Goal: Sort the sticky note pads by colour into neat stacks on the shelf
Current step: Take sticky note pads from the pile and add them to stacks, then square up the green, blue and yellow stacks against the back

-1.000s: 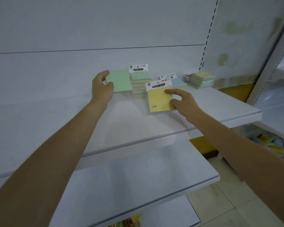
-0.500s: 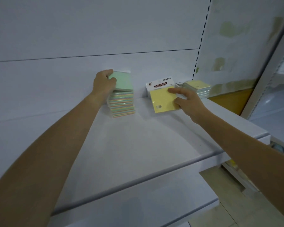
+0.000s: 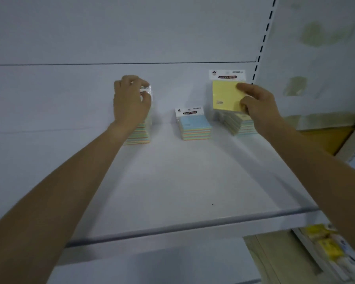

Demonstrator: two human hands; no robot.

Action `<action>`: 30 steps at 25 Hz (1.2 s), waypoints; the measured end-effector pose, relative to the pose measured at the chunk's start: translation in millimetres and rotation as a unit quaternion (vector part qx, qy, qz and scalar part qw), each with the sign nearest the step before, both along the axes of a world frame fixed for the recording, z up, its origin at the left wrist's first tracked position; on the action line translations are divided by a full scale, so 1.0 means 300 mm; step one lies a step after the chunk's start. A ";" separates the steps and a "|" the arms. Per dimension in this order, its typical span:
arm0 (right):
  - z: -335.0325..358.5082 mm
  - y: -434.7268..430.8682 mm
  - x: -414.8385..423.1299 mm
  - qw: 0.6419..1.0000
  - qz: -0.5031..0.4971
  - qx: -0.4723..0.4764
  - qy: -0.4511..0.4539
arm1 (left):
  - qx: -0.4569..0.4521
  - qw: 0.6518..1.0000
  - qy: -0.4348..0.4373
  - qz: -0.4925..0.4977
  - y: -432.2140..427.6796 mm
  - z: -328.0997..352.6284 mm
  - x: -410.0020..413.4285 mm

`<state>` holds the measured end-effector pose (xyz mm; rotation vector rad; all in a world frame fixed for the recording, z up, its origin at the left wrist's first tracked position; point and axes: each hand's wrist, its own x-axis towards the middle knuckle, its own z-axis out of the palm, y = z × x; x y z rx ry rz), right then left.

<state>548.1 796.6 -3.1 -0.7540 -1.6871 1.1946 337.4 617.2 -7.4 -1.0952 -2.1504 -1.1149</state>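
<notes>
- Pinching a yellow pad (image 3: 225, 95) in my right hand (image 3: 260, 107) over the right stack (image 3: 240, 125).
- Left hand (image 3: 129, 101) is gripping the left stack (image 3: 139, 136).
- Blue-topped stack (image 3: 195, 128) is sitting between, on the shelf (image 3: 182, 181).

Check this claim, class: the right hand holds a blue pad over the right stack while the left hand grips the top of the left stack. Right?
One error: the head view shows a yellow pad, not a blue one, in the right hand. It is held over the right stack while the left hand grips the top of the left stack.
</notes>
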 end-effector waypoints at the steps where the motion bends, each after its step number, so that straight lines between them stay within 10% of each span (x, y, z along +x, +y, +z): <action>1: 0.010 0.041 0.026 1.000 0.003 -0.004 -0.005 | -0.004 1.000 0.025 -0.019 0.031 -0.010 0.041; 17: -0.055 0.295 0.119 0.980 0.033 0.028 -0.192 | -0.361 0.911 0.019 -0.198 0.285 -0.163 0.441; 30: -0.063 -0.055 -0.139 0.928 0.099 0.331 -0.142 | -0.114 0.980 0.147 -0.074 0.075 -0.139 0.213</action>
